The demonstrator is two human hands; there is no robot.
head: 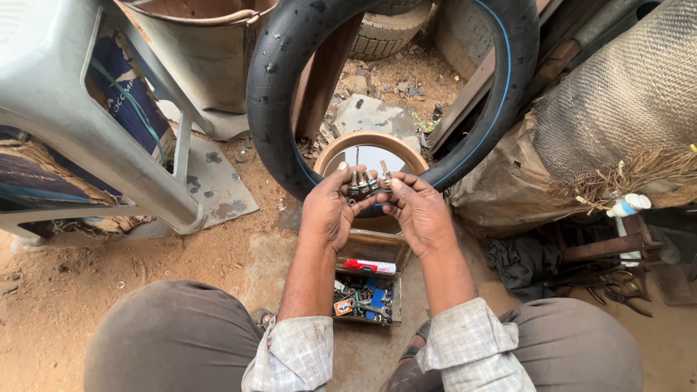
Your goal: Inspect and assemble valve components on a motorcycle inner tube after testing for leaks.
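Both hands meet at the middle of the view, over a black inner tube (290, 87) that stands upright on the ground and loops around a round brown basin (330, 152) of water. Left hand (327, 214) and right hand (421, 214) are each curled nearly closed, fingertips pinching a small cluster of metal valve stems (365, 181) held against the lower arc of the tube. The stems stand side by side, threaded ends up, pressed between the thumbs and forefingers; how many there are I cannot tell exactly.

Around them, going down in size: a grey plastic chair (87, 123) lies tipped at the left, a metal tub (196, 51) stands behind it, a sack-covered bundle (617, 109) fills the right, and a worn tyre (385, 33) lies at the back. Below the wrists an open tin box (367, 287) holds a red-and-white tube of glue (369, 266) and loose small parts.

Sorting stems this small seems to go best with a firm pinch from both sides and the hands kept low over the basin or box, so anything that slips lands where it can be found. Turning them toward the light one at a time, rather than fanning the whole bunch, would make thread and seat easier to judge.
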